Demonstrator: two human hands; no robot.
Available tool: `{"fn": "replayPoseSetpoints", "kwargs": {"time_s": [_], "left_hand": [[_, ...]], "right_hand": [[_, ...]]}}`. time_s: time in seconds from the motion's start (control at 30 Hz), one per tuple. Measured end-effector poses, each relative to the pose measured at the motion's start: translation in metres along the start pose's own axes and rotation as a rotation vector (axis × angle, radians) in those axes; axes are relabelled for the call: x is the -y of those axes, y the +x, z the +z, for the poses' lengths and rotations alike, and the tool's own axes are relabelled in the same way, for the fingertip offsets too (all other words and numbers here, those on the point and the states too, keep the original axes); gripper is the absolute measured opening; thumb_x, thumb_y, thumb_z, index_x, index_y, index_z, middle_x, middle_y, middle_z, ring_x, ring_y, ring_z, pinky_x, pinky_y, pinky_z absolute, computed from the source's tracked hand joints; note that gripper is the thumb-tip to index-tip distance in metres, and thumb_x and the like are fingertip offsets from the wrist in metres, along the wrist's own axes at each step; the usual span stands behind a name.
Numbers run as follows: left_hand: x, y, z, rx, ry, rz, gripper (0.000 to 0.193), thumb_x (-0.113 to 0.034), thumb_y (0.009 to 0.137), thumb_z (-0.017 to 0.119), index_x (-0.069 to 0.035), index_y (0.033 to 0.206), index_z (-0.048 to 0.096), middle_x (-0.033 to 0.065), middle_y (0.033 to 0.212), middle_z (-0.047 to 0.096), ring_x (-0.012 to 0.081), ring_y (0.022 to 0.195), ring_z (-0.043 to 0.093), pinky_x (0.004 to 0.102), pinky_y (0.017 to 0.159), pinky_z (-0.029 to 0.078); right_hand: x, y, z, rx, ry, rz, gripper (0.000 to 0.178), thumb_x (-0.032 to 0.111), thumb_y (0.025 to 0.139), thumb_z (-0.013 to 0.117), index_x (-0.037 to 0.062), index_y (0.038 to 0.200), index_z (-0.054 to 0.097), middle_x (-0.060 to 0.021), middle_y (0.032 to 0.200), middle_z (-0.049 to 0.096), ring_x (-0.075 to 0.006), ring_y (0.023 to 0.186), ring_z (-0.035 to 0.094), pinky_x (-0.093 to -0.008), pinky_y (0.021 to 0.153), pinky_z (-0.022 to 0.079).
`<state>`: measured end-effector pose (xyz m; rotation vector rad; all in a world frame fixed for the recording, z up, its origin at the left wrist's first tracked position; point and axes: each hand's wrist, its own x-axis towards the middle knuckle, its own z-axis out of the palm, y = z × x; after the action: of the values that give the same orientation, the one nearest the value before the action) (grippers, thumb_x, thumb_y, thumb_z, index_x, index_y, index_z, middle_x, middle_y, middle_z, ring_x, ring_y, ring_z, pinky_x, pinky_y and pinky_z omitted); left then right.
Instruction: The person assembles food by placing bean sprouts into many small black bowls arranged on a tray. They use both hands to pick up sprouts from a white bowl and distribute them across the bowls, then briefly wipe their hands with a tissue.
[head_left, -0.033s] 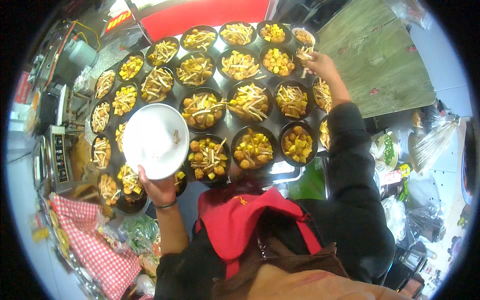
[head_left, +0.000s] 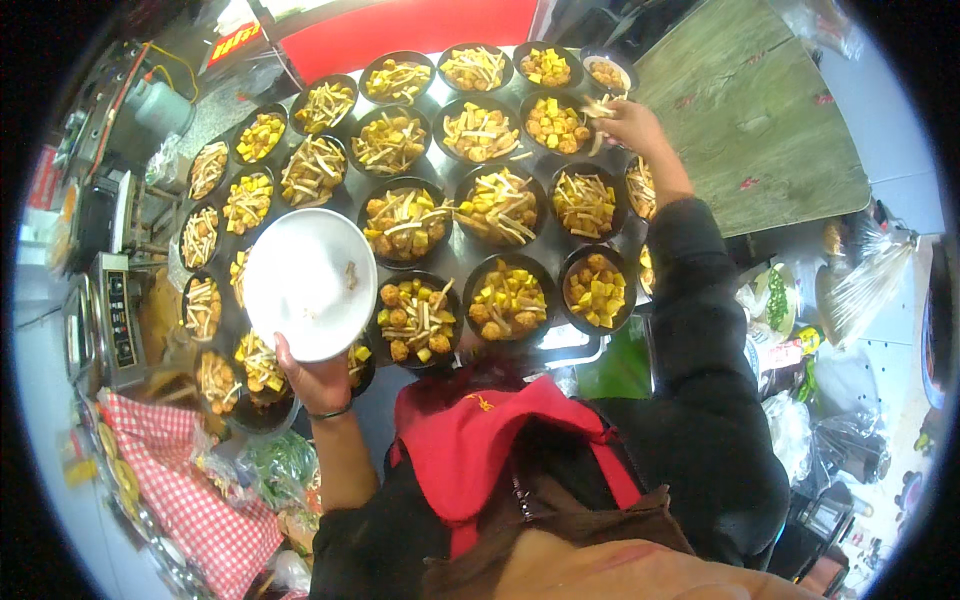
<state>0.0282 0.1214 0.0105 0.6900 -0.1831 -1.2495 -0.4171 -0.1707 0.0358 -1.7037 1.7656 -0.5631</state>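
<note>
Nearest the body, below a red apron (head_left: 470, 450), the left hand (head_left: 315, 380) is closed on the lower rim of a white plate (head_left: 310, 283), thumb on the rim, the other fingers hidden beneath. The plate is tilted up over the black bowls of fried food (head_left: 415, 318), nearly bare but for a few crumbs, and it covers parts of the bowls behind it. The left forearm is bare and rises almost straight, a dark band at the wrist. Farther off, the right arm in a dark sleeve stretches fully out; the right hand (head_left: 628, 122) is pinched on a few pale strips above a far bowl of yellow cubes (head_left: 557, 122). Its fingertips are too small to make out clearly.
</note>
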Motion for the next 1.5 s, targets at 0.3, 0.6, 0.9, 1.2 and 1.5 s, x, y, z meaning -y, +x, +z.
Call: {"fn": "replayPoseSetpoints", "kwargs": {"time_s": [0.3, 0.6, 0.9, 1.2, 1.5], "left_hand": [[-0.014, 0.024, -0.015, -0.103, 0.032, 0.006, 0.066, -0.043, 0.085, 0.051, -0.011, 0.138, 0.027, 0.0096, 0.136, 0.037, 0.0274, 0.123, 0.039, 0.0474, 0.098, 0.038], [0.002, 0.027, -0.018, -0.098, 0.001, -0.074, 0.069, -0.043, 0.084, 0.055, -0.009, 0.138, 0.028, 0.0097, 0.137, 0.038, 0.0276, 0.123, 0.040, 0.0466, 0.098, 0.037], [0.005, 0.018, -0.010, -0.066, 0.006, -0.056, 0.067, -0.042, 0.085, 0.053, -0.010, 0.138, 0.028, 0.0096, 0.137, 0.038, 0.0280, 0.122, 0.040, 0.0462, 0.097, 0.039], [0.000, 0.015, -0.013, -0.056, 0.013, -0.009, 0.067, -0.045, 0.085, 0.052, -0.011, 0.138, 0.028, 0.0102, 0.137, 0.037, 0.0288, 0.122, 0.041, 0.0483, 0.094, 0.041], [0.002, 0.011, -0.008, -0.042, 0.043, -0.018, 0.068, -0.046, 0.085, 0.053, -0.012, 0.138, 0.027, 0.0105, 0.136, 0.039, 0.0288, 0.121, 0.043, 0.0483, 0.093, 0.043]], "right_hand": [[0.002, 0.035, 0.027, -0.159, -0.302, -0.083, 0.021, 0.020, 0.076, 0.062, 0.0090, 0.093, 0.068, -0.0062, 0.071, 0.066, -0.0146, 0.062, 0.063, -0.0273, 0.062, 0.048], [-0.023, 0.038, 0.058, -0.139, -0.273, -0.202, 0.028, 0.022, 0.076, 0.063, 0.0083, 0.101, 0.063, -0.0130, 0.084, 0.066, -0.0263, 0.079, 0.063, -0.0344, 0.073, 0.048], [-0.022, 0.055, 0.070, -0.206, -0.319, -0.212, 0.025, 0.026, 0.078, 0.060, 0.0139, 0.100, 0.065, -0.0134, 0.086, 0.066, -0.0289, 0.082, 0.063, -0.0375, 0.073, 0.049], [-0.007, -0.009, 0.064, -0.043, -0.428, -0.080, 0.023, 0.024, 0.075, 0.065, 0.0069, 0.090, 0.062, -0.0126, 0.086, 0.066, -0.0292, 0.082, 0.062, -0.0364, 0.074, 0.048], [-0.022, -0.004, 0.070, -0.121, -0.289, -0.188, 0.015, 0.015, 0.072, 0.062, 0.0056, 0.083, 0.063, -0.0142, 0.083, 0.064, -0.0315, 0.082, 0.061, -0.0399, 0.072, 0.047]]}}
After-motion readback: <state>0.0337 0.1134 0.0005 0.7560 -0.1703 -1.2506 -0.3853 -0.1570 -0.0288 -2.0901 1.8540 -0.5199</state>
